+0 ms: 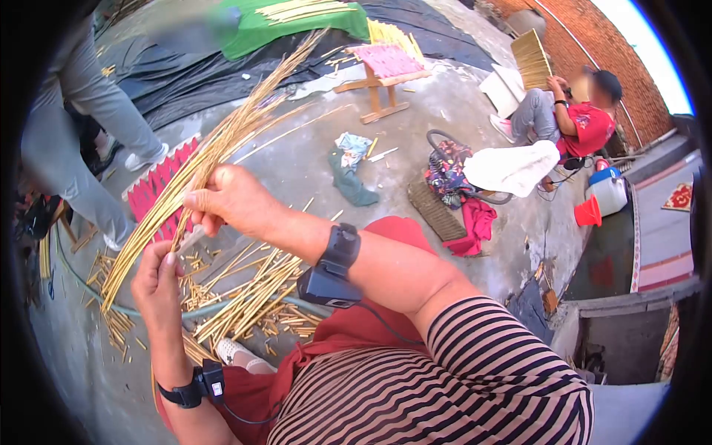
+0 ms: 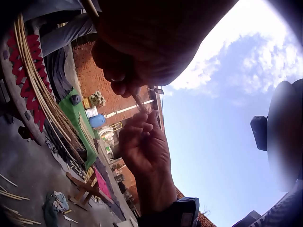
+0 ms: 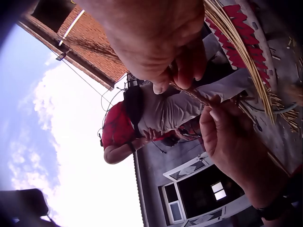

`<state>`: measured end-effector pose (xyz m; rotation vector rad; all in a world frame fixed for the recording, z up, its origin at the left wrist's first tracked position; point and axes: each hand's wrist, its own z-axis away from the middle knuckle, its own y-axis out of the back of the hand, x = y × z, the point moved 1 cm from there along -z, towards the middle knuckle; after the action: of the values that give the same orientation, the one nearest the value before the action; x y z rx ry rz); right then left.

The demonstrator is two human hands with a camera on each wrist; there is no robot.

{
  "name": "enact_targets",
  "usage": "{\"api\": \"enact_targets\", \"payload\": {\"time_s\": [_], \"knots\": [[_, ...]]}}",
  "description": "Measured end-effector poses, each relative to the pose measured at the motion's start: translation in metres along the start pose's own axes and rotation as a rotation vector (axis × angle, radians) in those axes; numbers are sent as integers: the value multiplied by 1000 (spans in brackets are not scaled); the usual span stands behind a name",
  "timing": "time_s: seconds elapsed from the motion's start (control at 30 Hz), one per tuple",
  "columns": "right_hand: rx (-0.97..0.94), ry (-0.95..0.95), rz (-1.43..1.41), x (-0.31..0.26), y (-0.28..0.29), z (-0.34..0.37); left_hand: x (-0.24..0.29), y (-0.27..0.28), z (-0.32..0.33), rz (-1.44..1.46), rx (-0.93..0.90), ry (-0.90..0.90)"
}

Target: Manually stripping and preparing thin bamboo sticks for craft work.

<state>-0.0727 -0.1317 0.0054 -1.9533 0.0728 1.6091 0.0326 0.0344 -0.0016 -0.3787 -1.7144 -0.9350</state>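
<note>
In the head view my left hand (image 1: 157,285) pinches the lower part of a thin brown strand (image 1: 178,236). My right hand (image 1: 241,204) pinches it a little higher, beside a long bundle of yellow stalks (image 1: 148,222) that fans upward over the ground. The left wrist view has both hands, the left (image 2: 142,47) large at the top and the right (image 2: 147,151) below, with the strand (image 2: 138,99) between them. In the right wrist view the strand (image 3: 191,93) runs from my right hand (image 3: 156,42) to my left hand (image 3: 234,142).
Cut stalks (image 1: 252,297) lie loose on the ground below my hands. A pink woven stool (image 1: 386,61) stands farther off, near a green cloth (image 1: 289,30). One person stands at the left; another in a red shirt (image 1: 593,130) sits at the right near a red bucket (image 1: 587,212).
</note>
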Motion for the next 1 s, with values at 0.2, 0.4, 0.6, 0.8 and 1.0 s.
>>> {"api": "enact_targets", "payload": {"time_s": [0.2,0.4,0.6,0.8,1.0], "knots": [[32,49,28,-11,-3,10,11,15,6,-9,-17,-119],[166,299,-92,-30,7,9,25,38,8,-142,12,-214],[130,262,-139,-30,5,0,30,77,35,-256,-3,-191],[102,224,-239,-16,6,-7,-32,164,88,-129,-125,116],[303,210,-401,-25,42,-15,-55,172,178,-209,408,672]]}}
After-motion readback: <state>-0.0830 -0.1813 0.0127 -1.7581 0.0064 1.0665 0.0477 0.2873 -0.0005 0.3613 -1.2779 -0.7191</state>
